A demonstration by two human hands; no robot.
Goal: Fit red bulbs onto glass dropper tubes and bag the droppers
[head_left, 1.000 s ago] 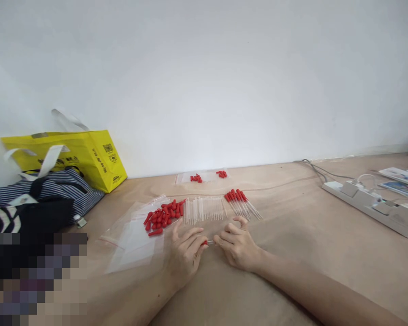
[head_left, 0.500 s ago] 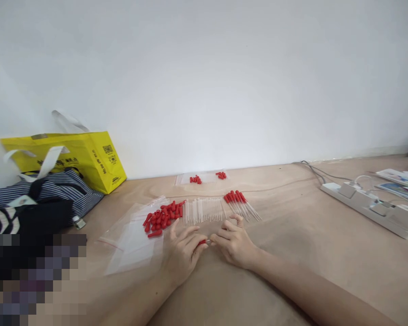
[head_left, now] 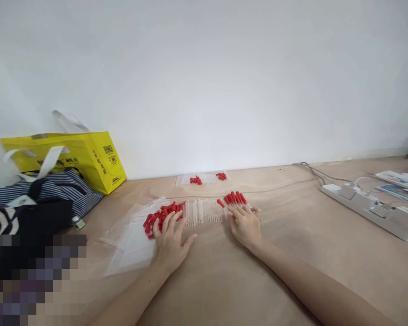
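Observation:
My left hand [head_left: 172, 244] is open, its fingers spread over the near edge of a pile of red rubber bulbs [head_left: 163, 215]. Under the pile lie clear plastic bags [head_left: 125, 253]. A row of thin clear tubes [head_left: 202, 212] stretches between my two hands. My right hand [head_left: 246, 226] has its fingers round the lower end of a clear tube tipped with a red bulb [head_left: 221, 203]. That tube lies at the right end of the row, beside a group of red-capped tubes [head_left: 235, 198], whose lower ends my right hand partly covers.
Near the wall lies a plastic bag [head_left: 209, 179] with more red bulbs. At the left are a yellow bag [head_left: 105, 158] and a striped bag [head_left: 85, 194]. A white power strip [head_left: 370, 210] and printed papers [head_left: 401, 185] occupy the right side.
My hands have moved apart. The left has gone left to the bulbs and opened; the right has carried a red-capped tube forward and right to the capped group.

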